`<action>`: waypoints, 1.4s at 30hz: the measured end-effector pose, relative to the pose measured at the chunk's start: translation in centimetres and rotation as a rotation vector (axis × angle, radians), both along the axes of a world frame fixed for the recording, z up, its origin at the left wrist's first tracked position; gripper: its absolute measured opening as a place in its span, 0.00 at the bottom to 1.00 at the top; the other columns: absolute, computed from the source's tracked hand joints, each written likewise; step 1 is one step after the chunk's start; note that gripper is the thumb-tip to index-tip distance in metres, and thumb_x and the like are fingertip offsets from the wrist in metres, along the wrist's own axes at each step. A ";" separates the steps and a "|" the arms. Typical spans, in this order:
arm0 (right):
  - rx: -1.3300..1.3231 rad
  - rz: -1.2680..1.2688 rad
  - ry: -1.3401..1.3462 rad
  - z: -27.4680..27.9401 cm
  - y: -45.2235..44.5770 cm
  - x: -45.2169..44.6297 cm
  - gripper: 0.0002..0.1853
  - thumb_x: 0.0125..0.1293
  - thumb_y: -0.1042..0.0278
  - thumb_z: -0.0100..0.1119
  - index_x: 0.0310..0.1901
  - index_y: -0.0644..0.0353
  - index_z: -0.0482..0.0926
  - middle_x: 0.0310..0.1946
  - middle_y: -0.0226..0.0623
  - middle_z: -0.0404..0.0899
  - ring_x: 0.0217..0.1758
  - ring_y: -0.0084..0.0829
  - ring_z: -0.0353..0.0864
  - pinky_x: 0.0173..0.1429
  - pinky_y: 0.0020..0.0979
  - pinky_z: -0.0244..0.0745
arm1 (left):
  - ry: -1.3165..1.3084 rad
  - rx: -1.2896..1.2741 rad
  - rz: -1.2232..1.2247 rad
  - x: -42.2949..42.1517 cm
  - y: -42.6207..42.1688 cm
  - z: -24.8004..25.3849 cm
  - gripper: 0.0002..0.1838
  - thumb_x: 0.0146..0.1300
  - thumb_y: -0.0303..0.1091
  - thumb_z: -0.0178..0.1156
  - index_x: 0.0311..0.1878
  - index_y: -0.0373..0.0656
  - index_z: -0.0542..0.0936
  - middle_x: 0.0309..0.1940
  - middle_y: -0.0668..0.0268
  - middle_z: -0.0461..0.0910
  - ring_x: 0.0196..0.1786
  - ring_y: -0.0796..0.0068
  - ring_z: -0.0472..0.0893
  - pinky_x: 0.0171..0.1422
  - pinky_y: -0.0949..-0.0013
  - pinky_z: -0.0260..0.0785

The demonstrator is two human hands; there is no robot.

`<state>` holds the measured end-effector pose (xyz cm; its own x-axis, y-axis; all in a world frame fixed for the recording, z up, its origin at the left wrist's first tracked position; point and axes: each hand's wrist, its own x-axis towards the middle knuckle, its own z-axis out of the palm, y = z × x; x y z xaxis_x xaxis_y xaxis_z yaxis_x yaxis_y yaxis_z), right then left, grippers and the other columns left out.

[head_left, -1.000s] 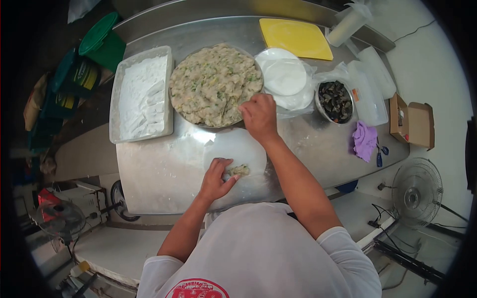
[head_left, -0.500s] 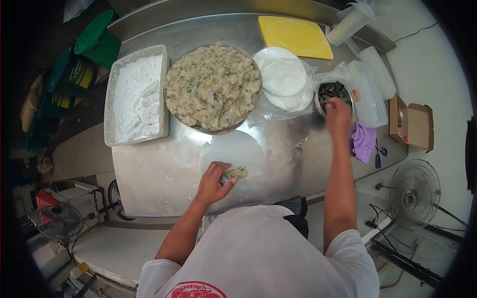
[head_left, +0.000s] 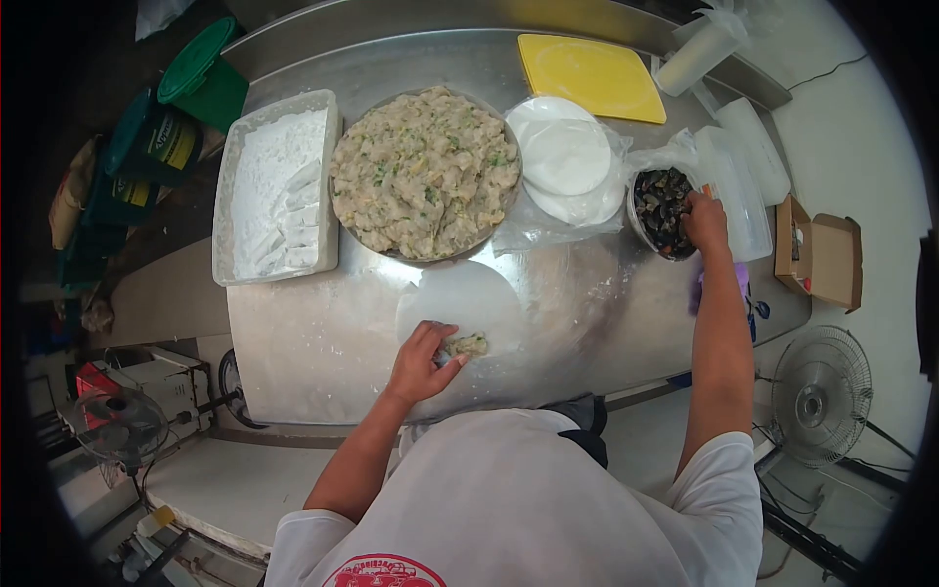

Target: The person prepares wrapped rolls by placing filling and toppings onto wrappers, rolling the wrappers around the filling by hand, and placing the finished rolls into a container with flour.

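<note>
My left hand [head_left: 424, 364] rests at the near edge of a thin, round white wrapper [head_left: 465, 293] lying on the steel table. Its thumb and fingers curl around the wrapper's edge, beside a small lump of pale filling with green flecks [head_left: 468, 344]. Off to the right, my right hand [head_left: 706, 223] reaches into a metal bowl [head_left: 636, 223] of dark, glossy pieces [head_left: 662, 201]. The fingers are bent together at the bowl's right side; the fingertips are partly hidden, and what they pinch is unclear.
A large bowl of pale filling [head_left: 425, 171] stands beside a tray of white powder [head_left: 279, 186] holding several white strips. Stacked round wrappers [head_left: 565, 152] lie right of it, with a yellow board [head_left: 592, 78] behind. Clear containers [head_left: 734, 186] and a cardboard box [head_left: 831, 264] are at right.
My right hand has moved right and slightly down, from over the dark pieces to the bowl's right side, covering much of the purple cloth with the forearm. My left hand has stayed put.
</note>
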<state>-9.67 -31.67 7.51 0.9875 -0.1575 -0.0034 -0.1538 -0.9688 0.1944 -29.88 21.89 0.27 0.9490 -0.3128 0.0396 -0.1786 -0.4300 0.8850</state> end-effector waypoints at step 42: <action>0.861 0.881 -0.052 -6.7 32.6 -19.0 0.15 0.55 0.76 0.70 0.46 0.62 0.84 0.42 0.38 0.80 0.48 0.42 0.80 0.50 0.40 0.79 | -0.201 0.046 -0.063 0.0 0.1 -0.9 0.24 0.58 0.30 0.74 0.59 0.43 0.83 0.51 0.59 0.83 0.53 0.55 0.81 0.60 0.56 0.77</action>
<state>-28.66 0.89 0.80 0.7573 0.5965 0.2660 0.6284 -0.5544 -0.5457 -29.88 22.01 -0.62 0.9022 -0.3767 0.2103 -0.3771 -0.4518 0.8085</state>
